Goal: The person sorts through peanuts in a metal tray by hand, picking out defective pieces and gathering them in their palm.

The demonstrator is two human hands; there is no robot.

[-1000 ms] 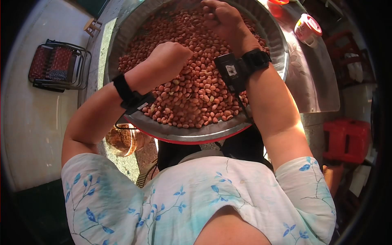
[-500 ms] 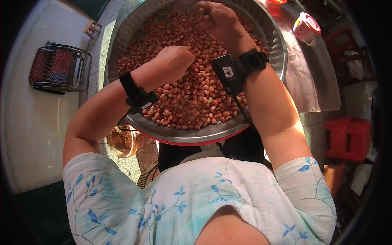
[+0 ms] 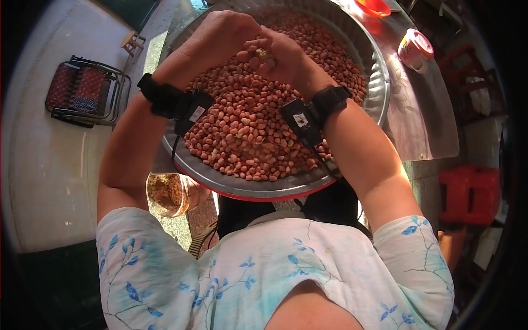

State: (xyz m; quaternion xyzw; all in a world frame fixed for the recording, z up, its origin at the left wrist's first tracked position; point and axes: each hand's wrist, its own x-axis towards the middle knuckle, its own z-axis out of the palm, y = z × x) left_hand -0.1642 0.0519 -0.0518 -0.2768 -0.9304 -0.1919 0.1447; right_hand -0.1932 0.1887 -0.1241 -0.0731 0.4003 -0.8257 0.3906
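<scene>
Reddish-brown shelled peanuts fill a wide round metal basin. Above them, my right hand is cupped palm up, its fingers curled round a few peanuts, among them a pale yellowish piece. My left hand is bent over from the left and meets the right hand at the fingertips. Its fingers look closed, but what they hold is hidden. Each wrist wears a black strap with a small box.
Right of the basin, a table bears a lidded cup and a red bowl. A jar stands below left. Further off are a folded chair, a wooden stool and a red stool.
My left hand has risen from the peanuts up to my right hand. The right hand has moved slightly down and turned, so the peanuts in it now show. The view has shifted slightly.
</scene>
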